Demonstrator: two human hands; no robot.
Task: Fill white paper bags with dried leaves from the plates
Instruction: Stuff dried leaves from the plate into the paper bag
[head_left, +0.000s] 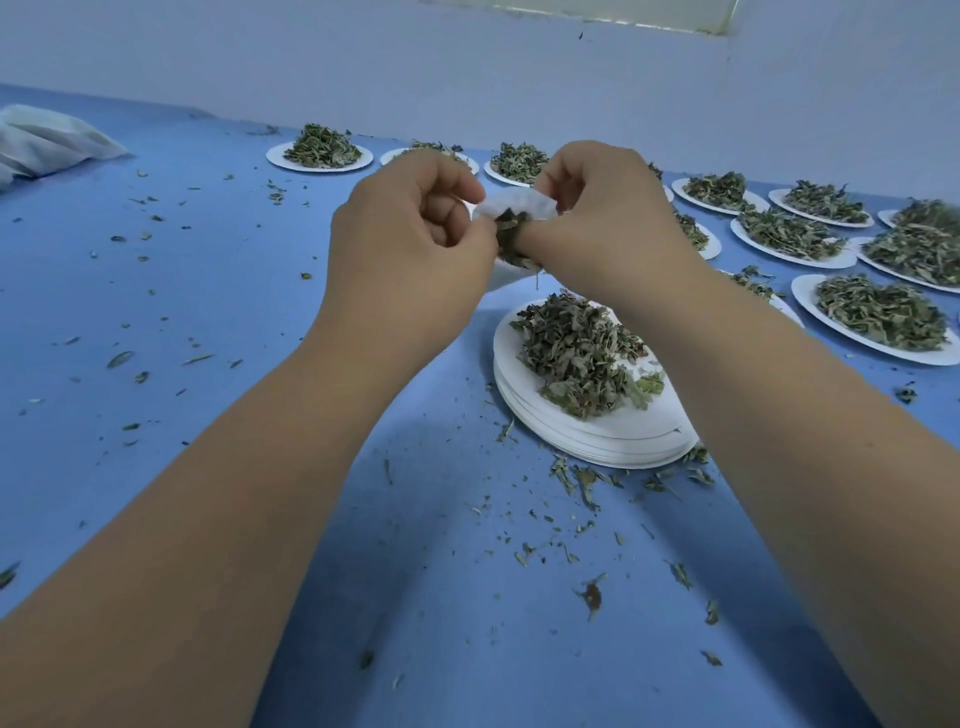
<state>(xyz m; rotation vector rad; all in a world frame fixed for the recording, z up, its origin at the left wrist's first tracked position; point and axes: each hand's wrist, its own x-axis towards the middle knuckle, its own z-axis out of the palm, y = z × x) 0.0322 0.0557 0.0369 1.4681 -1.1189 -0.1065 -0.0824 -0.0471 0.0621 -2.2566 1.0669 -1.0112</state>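
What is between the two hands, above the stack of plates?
In the head view, a white paper bag holding dried leaves sits between the left hand and the right hand; both grip it.

A blue counter (208, 291) spreads beneath the fingers (441, 208); a crumpled pale sack (47, 137) lies far left of them, a white wall (311, 62) beyond.

Left grip (410, 249) and right grip (608, 228) pinch white paper bag (514, 202), dried leaves (511, 244) poking out, above plate stack (597, 441) on blue desk (208, 312). Leaf-heaped plates (805, 299) behind and right of stack. Leaf crumbs (582, 483) around it.
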